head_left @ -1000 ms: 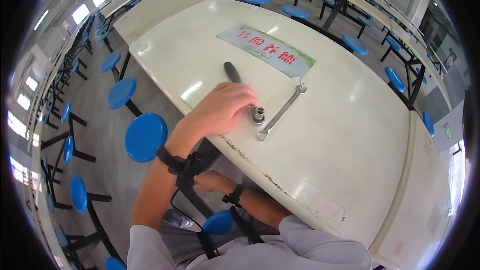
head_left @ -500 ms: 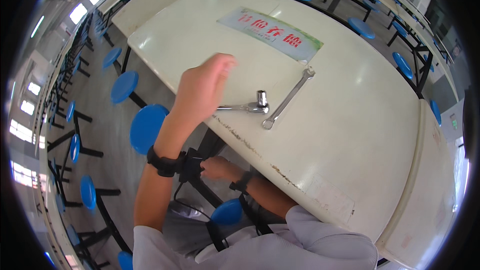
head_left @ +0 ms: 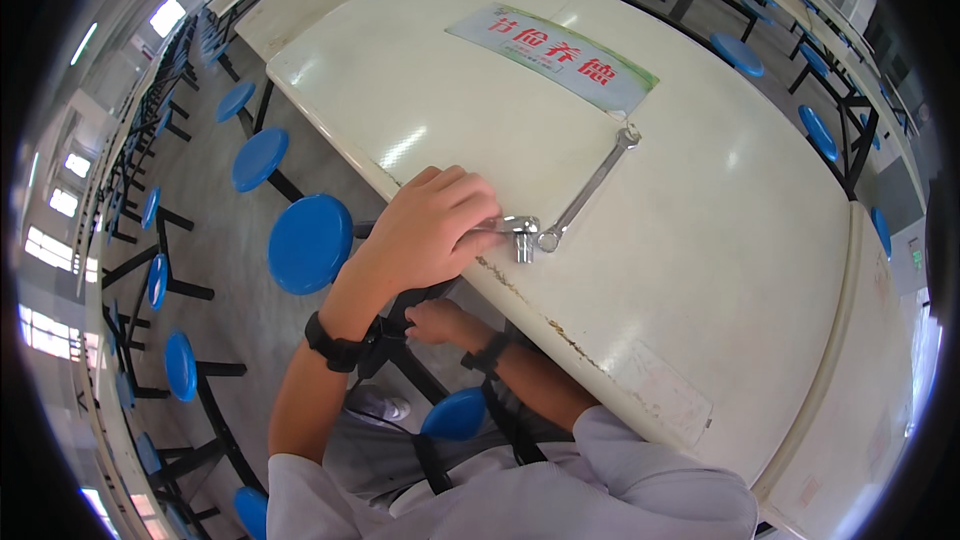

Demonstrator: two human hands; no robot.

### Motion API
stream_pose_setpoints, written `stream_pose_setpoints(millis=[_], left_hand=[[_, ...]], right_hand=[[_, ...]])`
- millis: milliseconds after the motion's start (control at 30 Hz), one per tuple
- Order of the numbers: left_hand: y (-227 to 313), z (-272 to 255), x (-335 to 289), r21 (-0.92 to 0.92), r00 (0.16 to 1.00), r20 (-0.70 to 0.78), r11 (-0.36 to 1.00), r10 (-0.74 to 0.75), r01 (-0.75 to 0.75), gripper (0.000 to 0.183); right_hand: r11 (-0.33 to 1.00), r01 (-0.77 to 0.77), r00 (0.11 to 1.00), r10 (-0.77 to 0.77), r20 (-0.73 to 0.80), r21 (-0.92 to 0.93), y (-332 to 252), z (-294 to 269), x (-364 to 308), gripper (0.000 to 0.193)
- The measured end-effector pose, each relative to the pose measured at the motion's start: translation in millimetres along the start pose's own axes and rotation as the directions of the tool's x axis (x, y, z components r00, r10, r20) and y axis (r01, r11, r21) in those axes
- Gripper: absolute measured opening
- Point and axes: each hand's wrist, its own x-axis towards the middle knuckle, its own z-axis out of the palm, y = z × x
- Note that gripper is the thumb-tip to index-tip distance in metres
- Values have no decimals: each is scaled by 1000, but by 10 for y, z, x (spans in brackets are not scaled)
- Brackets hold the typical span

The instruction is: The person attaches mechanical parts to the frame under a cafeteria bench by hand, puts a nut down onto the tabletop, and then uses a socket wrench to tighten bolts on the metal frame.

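Observation:
My left hand [head_left: 430, 225] is at the near edge of the cream table [head_left: 720, 250], its fingers curled round the handle of a chrome socket wrench [head_left: 518, 225]. Most of that handle is hidden by the hand. The wrench's head sticks out to the right, and its socket points toward me. Just beside the socket lies the ring end of a combination wrench [head_left: 590, 188], which slants away to the far right. Below the table edge, my right hand [head_left: 435, 320] is closed; I cannot make out what is in it, if anything.
A printed sign [head_left: 555, 55] is stuck on the far part of the table. Blue round stools [head_left: 310, 243] on black frames line the left side, one [head_left: 455, 414] by my legs. Black bands [head_left: 335, 343] circle my wrists. Further tables and stools stand beyond.
My left hand has come down and closed on the socket wrench. The socket, which stood upward, now points toward me. My right hand has hardly moved.

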Motion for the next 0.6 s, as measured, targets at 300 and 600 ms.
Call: stream_pose_setpoints(millis=[300,600], left_hand=[[331,-160,-12,-426,825,-219,812,-520,399,22],[461,95,135,-231,935,174,910,-310,345,18]], right_hand=[[1000,11,1000,-11,1,-8,130,203,78,34],[1000,4,997,-2,-73,22,272,168,193,30]])
